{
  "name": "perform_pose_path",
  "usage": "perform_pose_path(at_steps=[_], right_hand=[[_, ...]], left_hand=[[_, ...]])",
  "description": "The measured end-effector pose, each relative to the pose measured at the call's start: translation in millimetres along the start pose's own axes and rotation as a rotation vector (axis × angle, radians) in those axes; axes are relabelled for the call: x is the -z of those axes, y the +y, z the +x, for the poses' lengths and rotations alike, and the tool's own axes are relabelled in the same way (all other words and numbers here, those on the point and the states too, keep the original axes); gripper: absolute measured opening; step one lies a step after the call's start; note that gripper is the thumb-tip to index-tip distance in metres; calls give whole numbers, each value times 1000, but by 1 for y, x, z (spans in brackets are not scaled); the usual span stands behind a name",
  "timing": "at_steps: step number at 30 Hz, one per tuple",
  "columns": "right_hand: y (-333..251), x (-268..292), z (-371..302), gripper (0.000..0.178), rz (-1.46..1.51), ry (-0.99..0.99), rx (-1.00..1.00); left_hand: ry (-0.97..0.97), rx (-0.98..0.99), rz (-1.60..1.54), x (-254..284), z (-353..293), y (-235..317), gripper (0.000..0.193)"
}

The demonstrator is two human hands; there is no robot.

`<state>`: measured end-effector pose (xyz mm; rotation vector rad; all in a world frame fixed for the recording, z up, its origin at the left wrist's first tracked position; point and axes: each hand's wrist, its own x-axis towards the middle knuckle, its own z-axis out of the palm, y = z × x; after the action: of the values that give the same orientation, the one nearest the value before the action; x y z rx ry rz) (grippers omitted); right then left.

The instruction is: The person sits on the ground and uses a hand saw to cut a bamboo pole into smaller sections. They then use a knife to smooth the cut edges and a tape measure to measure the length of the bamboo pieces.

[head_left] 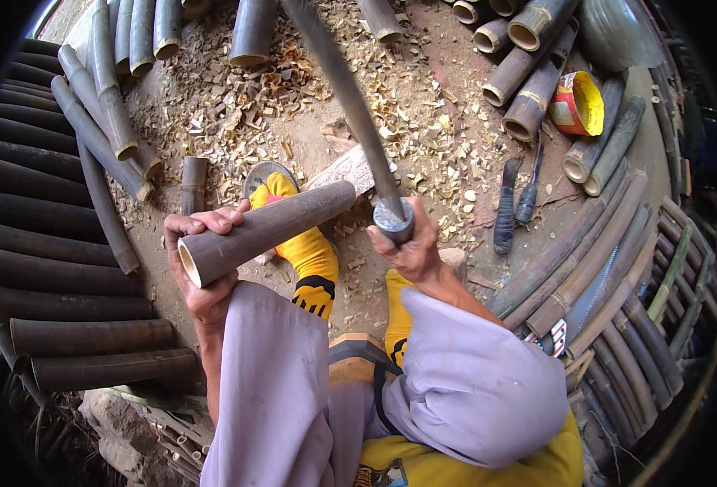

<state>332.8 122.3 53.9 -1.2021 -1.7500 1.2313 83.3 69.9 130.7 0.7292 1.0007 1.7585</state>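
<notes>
My left hand is closed around the near end of a dark bamboo tube, whose hollow, pale-rimmed mouth faces me. The tube slants up to the right, and its far end lies by a pale wooden block. In my right hand is the handle of a machete; the long grey blade points up and away, to the right of the tube and apart from it. A yellow-socked foot shows beneath the tube, partly hidden by it.
Wood chips litter the ground ahead. A row of dark bamboo pieces lines the left side. Toward the right lie a knife with a wrapped handle, a dark-handled tool, a saw blade and a red-and-yellow container among bamboo lengths.
</notes>
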Motion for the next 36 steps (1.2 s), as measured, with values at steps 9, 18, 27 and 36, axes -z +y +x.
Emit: perform_pose_path(at_steps=[9,18,27,36], right_hand=[[-9,6,-7,36,-85,-42,-110],[34,-1,-7,38,-124,-200,-266],[52,-6,-11,41,-184,-232,-339],[-6,13,-1,37,0,-17,-16]], left_hand=[[-123,-67,12,-3,5,-4,49],[-166,-87,34,-13,13,-11,49],[-179,-53,57,-16,7,-8,47],[-165,-16,168,11,-6,4,35]])
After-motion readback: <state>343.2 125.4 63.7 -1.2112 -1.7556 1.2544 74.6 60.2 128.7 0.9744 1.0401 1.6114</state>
